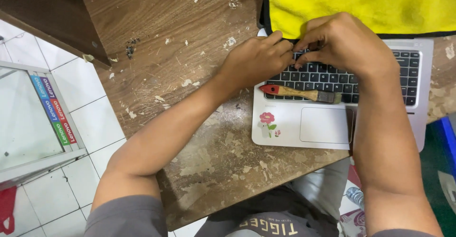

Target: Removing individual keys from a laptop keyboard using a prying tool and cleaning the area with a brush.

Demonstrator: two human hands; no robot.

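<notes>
- Both hands are being worked at the top rows of the laptop keyboard (354, 78), upper right of centre in the frame. The left hand (254, 59) is being curled with its fingertips pressed onto the keys near the upper-left corner of the keyboard; the right hand (344, 40) is being pinched down just beside it. What's between those fingertips can't be told, it's hidden, so the grip on either hand can't really be called.
- A small brush (301, 93) with a red-tipped wooden handle is being left lying across the lower key rows, just under the hands. It's likely being set up to get knocked by a wrist and rolled onto the white palm rest (285, 127).
- If a keycap is being pried, too much force is probably risking a snapped clip underneath, and a tiny part could easily be lost on the flaky, chipped tabletop (190, 75).
- The yellow cloth (361, 4) is being draped over the screen area at the top right, touching the hands' working spot; it could be snagged and dragged.
- The laptop is being kept near the tabletop's lower edge, so a hard push might be shifting it toward the lap.
</notes>
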